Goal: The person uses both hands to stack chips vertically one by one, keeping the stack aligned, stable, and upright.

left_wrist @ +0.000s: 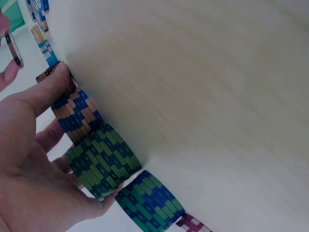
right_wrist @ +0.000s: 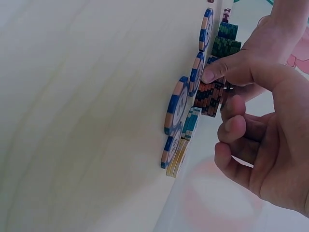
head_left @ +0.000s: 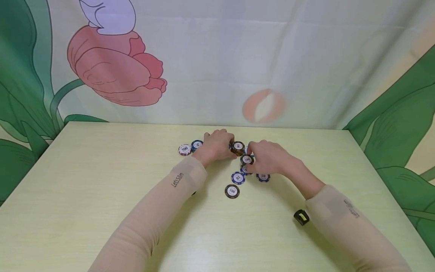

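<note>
My left hand [head_left: 217, 145] lies along a row of poker chip stacks at the back of the table. In the left wrist view, its thumb presses the black-and-orange chip stack [left_wrist: 46, 75], and its fingers reach behind the blue stack [left_wrist: 77, 116] and the green stack [left_wrist: 103, 162]. Just to the right, my right hand [head_left: 272, 156] pinches a single black poker chip [head_left: 247, 159] between thumb and finger, in front of the black stack [head_left: 238, 149]. That chip shows edge-on in the left wrist view; the right hand's other fingers are curled.
Nearer the front lie a loose black 100 chip [head_left: 232, 191] and blue 10 chips [head_left: 238, 178]. A red-and-white 500 chip [head_left: 185, 150] tops the left end of the row. Beside the right sleeve shows a small black object [head_left: 301, 217]. A printed curtain [head_left: 210, 68] hangs behind the table.
</note>
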The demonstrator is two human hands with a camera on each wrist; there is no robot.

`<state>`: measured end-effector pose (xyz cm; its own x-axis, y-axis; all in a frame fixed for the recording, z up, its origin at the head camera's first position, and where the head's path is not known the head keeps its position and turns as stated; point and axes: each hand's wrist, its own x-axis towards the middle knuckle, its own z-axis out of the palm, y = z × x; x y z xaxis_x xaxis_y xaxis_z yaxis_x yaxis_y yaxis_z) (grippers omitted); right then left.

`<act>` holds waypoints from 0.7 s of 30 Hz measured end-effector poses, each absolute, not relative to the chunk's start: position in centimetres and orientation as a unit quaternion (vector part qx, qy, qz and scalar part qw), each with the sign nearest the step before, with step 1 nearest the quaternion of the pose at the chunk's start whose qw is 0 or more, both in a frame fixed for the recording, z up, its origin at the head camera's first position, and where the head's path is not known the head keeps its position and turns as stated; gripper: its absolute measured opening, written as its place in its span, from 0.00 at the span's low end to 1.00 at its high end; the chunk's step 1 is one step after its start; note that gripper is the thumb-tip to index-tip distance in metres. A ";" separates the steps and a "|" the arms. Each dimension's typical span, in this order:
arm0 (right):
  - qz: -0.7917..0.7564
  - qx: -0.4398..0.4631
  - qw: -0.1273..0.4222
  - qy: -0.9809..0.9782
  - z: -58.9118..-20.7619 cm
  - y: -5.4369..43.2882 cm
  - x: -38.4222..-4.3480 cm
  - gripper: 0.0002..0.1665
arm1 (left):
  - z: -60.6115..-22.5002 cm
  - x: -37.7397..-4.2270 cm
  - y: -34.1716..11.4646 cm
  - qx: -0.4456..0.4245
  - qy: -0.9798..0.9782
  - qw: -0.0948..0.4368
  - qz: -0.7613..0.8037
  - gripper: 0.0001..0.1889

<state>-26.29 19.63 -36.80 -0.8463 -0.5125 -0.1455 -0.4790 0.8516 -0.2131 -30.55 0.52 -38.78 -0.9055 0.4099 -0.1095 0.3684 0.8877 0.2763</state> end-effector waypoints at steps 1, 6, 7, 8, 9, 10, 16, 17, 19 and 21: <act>-0.086 -0.255 0.096 0.958 -36.8 19.6 -26.4 0.26 | -38.8 -30.5 0.5 0.200 0.968 0.083 0.125 0.22; -0.098 -0.243 0.085 0.961 -36.8 19.2 -26.8 0.24 | -38.7 -30.5 0.6 0.199 0.968 0.081 0.126 0.21; -0.099 -0.241 0.082 0.962 -36.9 19.1 -27.0 0.24 | -38.7 -30.5 0.5 0.200 0.968 0.080 0.126 0.21; -0.100 -0.239 0.079 0.963 -36.9 19.0 -27.1 0.24 | -38.7 -30.5 0.5 0.199 0.969 0.079 0.126 0.21; -0.101 -0.237 0.076 0.963 -37.0 19.0 -27.2 0.24 | -38.7 -30.5 0.5 0.199 0.969 0.079 0.127 0.20; -0.103 -0.236 0.073 0.964 -37.1 18.9 -27.3 0.24 | -38.7 -30.5 0.5 0.199 0.969 0.079 0.127 0.20; -0.105 -0.232 0.050 0.966 -37.6 18.7 -28.0 0.25 | -38.9 -30.6 0.5 0.203 0.967 0.076 0.130 0.20; -0.105 -0.231 0.047 0.966 -37.6 18.6 -28.1 0.25 | -38.9 -30.6 0.5 0.204 0.967 0.075 0.130 0.20; -0.106 -0.232 0.042 0.966 -37.7 18.6 -28.3 0.24 | -38.9 -30.6 0.5 0.204 0.967 0.075 0.131 0.20; -0.107 -0.233 0.039 0.966 -37.9 18.6 -28.5 0.24 | -38.9 -30.6 0.5 0.204 0.968 0.075 0.129 0.20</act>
